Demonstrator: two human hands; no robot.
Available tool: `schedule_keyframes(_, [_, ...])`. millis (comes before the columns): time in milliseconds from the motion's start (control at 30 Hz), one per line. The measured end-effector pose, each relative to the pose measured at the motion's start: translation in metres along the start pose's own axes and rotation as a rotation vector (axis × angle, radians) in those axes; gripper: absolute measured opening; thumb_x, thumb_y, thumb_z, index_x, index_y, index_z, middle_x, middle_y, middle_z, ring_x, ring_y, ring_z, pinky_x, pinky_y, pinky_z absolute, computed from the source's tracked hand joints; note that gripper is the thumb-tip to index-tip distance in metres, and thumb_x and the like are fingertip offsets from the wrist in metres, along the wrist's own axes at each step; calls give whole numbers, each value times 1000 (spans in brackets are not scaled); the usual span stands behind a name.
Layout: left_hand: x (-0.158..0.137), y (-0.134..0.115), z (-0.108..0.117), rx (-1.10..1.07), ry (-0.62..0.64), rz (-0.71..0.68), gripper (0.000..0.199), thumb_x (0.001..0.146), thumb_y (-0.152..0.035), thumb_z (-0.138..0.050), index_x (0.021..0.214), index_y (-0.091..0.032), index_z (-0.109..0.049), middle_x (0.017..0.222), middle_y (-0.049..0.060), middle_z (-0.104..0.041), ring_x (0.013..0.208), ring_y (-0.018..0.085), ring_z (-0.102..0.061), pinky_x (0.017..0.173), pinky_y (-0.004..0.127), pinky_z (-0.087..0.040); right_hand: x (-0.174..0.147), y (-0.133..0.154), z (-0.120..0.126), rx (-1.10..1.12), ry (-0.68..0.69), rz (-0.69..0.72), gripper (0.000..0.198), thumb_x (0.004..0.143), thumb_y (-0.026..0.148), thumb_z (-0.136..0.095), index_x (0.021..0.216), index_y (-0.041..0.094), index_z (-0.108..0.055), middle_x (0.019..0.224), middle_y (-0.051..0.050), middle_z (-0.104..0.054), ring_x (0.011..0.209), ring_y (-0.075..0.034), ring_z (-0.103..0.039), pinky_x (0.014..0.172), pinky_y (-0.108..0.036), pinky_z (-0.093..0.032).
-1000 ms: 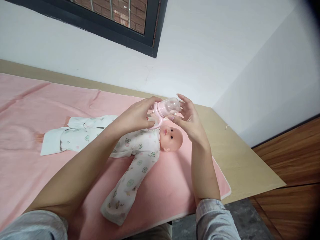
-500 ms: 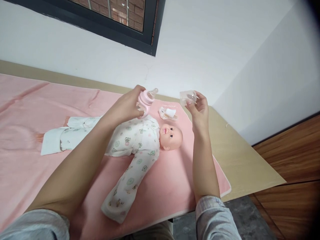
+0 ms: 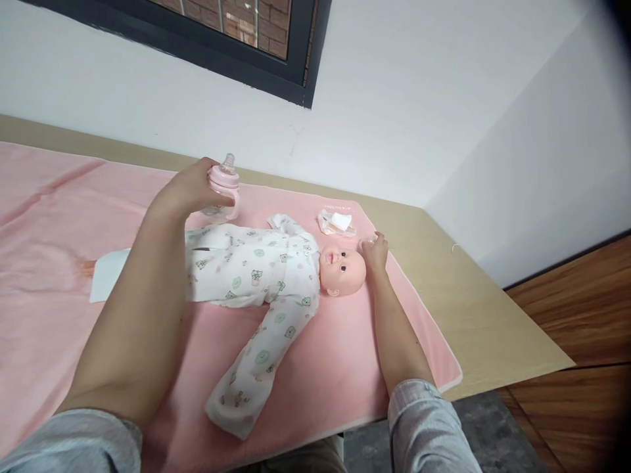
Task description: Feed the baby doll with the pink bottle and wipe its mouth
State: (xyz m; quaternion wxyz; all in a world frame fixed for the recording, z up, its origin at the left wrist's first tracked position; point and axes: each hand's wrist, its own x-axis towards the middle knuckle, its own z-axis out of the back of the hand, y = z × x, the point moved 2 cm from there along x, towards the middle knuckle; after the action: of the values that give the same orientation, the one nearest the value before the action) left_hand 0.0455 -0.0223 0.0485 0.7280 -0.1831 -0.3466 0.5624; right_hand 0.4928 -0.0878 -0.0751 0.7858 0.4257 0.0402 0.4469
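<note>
My left hand is closed around a baby bottle with a pink collar, pink handle and clear nipple, held upright past the doll's body. My right hand is low by the doll's head, its fingers round a clear bottle cap that they mostly cover. Between the hands a baby doll lies on its back, head to the right, dressed in a white patterned outfit. My left forearm hides part of its legs.
A pink mat covers much of the tan table. Near the doll's head lies a small clear packet with something white on it. The white wall and a dark window frame stand behind the table.
My left hand has moved left with the bottle, which has gone from tilted to upright. My right hand has brought the cap down to the mat beside the doll's head.
</note>
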Motion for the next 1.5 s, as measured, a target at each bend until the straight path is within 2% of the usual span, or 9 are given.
schedule_keyframes(133, [1, 13, 6, -25, -29, 69, 63, 75, -45, -71, 124, -15, -43, 104, -2, -54, 87, 15, -47, 69, 28, -37, -2, -10, -7, -1, -19, -21, 62, 82, 33, -55, 137, 8, -44, 133, -25, -50, 121, -33, -52, 108, -48, -37])
schedule_keyframes(300, [-2, 18, 11, 50, 47, 89, 74, 71, -50, -71, 127, -13, -39, 103, -1, -50, 92, 17, -50, 70, 28, -37, -2, -15, -9, 81, -65, -14, 66, 88, 48, -47, 138, 6, -43, 135, -27, -47, 124, -34, -51, 109, -47, -37])
schedule_keyframes(467, [-1, 31, 10, 249, 102, 116, 74, 70, -56, -71, 123, -11, -44, 111, 1, -54, 105, 23, -52, 74, 28, -36, -1, -19, -10, 103, -55, -28, 70, 91, 52, -41, 139, 2, -42, 136, -30, -46, 120, -33, -54, 107, -45, -39])
schedule_keyframes(600, [7, 38, 4, 457, 81, 269, 71, 71, -41, -75, 129, -13, -45, 124, 8, -61, 107, 26, -57, 74, 28, -41, 1, -23, -12, 120, -71, -24, 72, 91, 58, -37, 137, 3, -44, 135, -29, -47, 119, -32, -55, 107, -45, -39])
schedule_keyframes(700, [12, 40, 0, 499, 96, 340, 70, 69, -33, -78, 128, -12, -47, 124, 13, -63, 106, 30, -58, 76, 31, -45, 2, -26, -14, 128, -81, -14, 74, 90, 62, -35, 134, 4, -45, 133, -29, -49, 119, -32, -54, 106, -46, -39])
schedule_keyframes(933, [10, 46, -1, 506, 132, 378, 69, 70, -35, -78, 127, -12, -47, 121, 13, -64, 106, 31, -60, 84, 35, -49, 4, -27, -15, 111, -88, -12, 76, 90, 64, -34, 132, 3, -47, 130, -30, -51, 117, -33, -56, 104, -47, -40])
schedule_keyframes(1133, [5, 44, 1, 487, 150, 406, 58, 79, -34, -73, 127, -13, -47, 125, 11, -63, 105, 27, -61, 84, 31, -49, 2, -26, -14, 93, -78, -16, 69, 91, 55, -36, 133, 2, -46, 130, -30, -52, 121, -34, -54, 107, -47, -37])
schedule_keyframes(1400, [1, 40, 6, 479, 187, 408, 59, 79, -29, -75, 128, -13, -47, 117, 7, -67, 95, 22, -63, 74, 25, -49, 2, -23, -12, 98, -63, -38, 67, 92, 53, -37, 134, 2, -47, 131, -29, -52, 120, -34, -53, 106, -48, -38])
schedule_keyframes(1500, [2, 41, 5, 491, 206, 408, 55, 79, -32, -75, 124, -12, -50, 117, 8, -67, 96, 23, -62, 76, 25, -48, 1, -23, -12, 94, -61, -38, 67, 92, 52, -37, 134, 1, -46, 131, -30, -51, 121, -35, -52, 107, -48, -37])
